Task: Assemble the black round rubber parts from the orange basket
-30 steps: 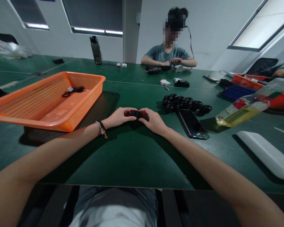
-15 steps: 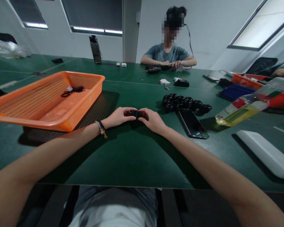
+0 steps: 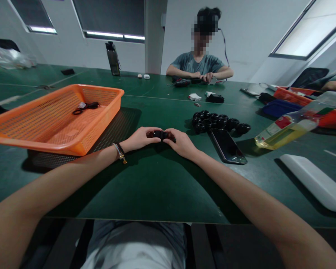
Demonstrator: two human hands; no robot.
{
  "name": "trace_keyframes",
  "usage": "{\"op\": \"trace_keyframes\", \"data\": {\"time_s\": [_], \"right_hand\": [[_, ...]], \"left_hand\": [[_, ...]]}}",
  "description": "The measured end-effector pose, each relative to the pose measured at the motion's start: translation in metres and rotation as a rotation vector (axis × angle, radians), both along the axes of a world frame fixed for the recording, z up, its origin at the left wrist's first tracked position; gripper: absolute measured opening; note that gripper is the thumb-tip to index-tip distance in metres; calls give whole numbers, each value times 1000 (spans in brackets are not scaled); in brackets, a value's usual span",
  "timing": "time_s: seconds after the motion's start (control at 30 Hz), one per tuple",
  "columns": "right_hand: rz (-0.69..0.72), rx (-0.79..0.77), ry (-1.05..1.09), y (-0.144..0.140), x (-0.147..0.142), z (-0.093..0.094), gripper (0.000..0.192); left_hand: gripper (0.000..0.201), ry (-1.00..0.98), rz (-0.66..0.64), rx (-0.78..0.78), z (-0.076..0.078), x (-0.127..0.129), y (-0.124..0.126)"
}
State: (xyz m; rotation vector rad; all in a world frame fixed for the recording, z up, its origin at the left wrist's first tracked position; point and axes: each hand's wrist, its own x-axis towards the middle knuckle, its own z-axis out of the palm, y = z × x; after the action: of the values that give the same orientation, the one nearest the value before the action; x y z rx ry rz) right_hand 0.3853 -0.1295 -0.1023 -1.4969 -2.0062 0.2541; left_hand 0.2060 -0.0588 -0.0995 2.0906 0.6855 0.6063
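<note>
Between my two hands is a small black part [image 3: 160, 135], low over the green table [image 3: 156, 179]. My left hand [image 3: 141, 137] grips its left side, thumb along the near face. From the right, my right hand [image 3: 180, 142] pinches the other side with curled fingers. The fingers cover much of the part, so its exact kind cannot be made out. To the right of my right hand lies a cluster of glossy black rounded pieces [image 3: 212, 121]. A dark phone [image 3: 229, 146] rests just in front of that cluster.
An orange perforated basket [image 3: 81, 144] holding a black cable [image 3: 85, 107] stands at left. At right are a tilted bottle of yellow liquid [image 3: 288, 129] and a white slab-like device [image 3: 315, 181]. Across the table sits a person [image 3: 200, 65] near a black power tool [image 3: 182, 82].
</note>
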Motion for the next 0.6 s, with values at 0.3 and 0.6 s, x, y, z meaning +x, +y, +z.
{"op": "trace_keyframes", "data": {"time_s": [0.3,0.6], "right_hand": [[-12,-13,-25,1,0,0,22],[-22,-20,-33,0,-1,0,19]], "left_hand": [[49,8,-6,19,1,0,-1],[48,20,-1,14,2,1,-2]]}}
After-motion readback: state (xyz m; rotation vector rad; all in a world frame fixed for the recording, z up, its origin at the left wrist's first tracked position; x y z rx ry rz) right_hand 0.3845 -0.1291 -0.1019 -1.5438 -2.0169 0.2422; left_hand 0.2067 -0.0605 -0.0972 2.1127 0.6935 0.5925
